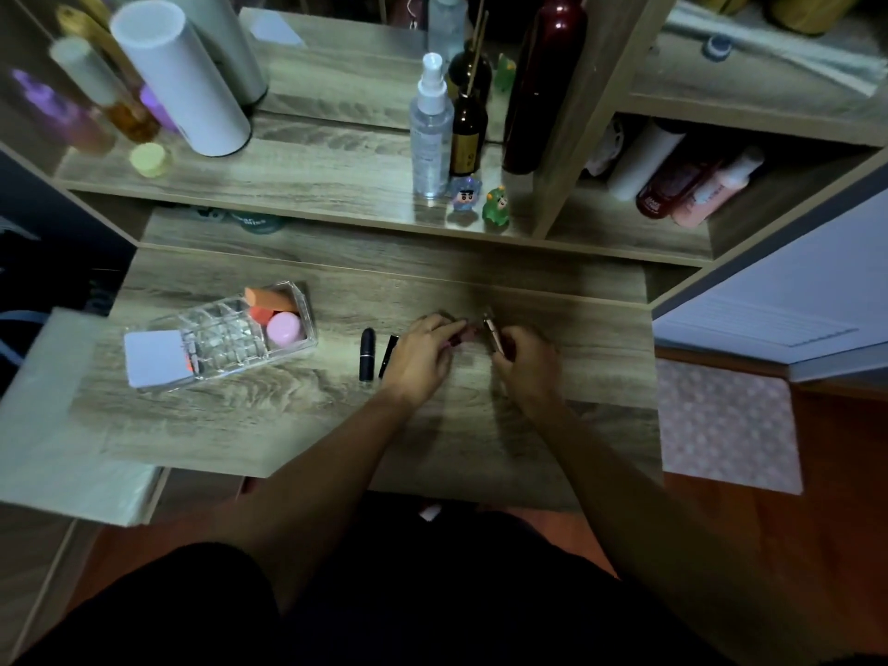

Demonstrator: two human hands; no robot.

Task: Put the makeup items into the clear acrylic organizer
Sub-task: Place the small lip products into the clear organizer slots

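The clear acrylic organizer (pixel 230 341) sits at the left of the wooden desk and holds an orange sponge (pixel 271 298), a pink egg-shaped sponge (pixel 284 327) and a white square compact (pixel 156 358). A black lipstick (pixel 367 354) and a thin black tube (pixel 388 355) lie just left of my left hand (pixel 423 350). My left hand is closed over a small pinkish item (pixel 463 333) on the desk. My right hand (pixel 526 360) grips a slim rose-gold tube (pixel 492 331) that points away from me.
A shelf behind the desk carries a spray bottle (pixel 431 132), a brown diffuser bottle (pixel 467 129), a dark red bottle (pixel 543 84), two small figurines (pixel 480 199) and a white cylinder (pixel 180 76). A side cubby at the right holds more bottles (pixel 692 185).
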